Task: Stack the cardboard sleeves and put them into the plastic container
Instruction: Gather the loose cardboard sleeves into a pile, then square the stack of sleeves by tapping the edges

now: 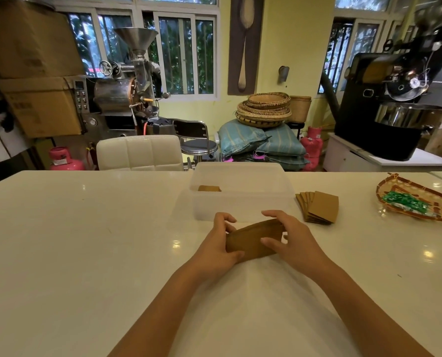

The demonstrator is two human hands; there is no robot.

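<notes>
A stack of brown cardboard sleeves stands on its edge on the white table, just in front of the translucent plastic container. My left hand grips its left end and my right hand grips its right end. A few sleeves lie inside the container at its left side. Several more sleeves lie fanned out on the table to the right of the container.
A woven tray with green packets sits at the table's right edge. Behind the table stand a white chair, a black stool, sacks with baskets and roasting machines.
</notes>
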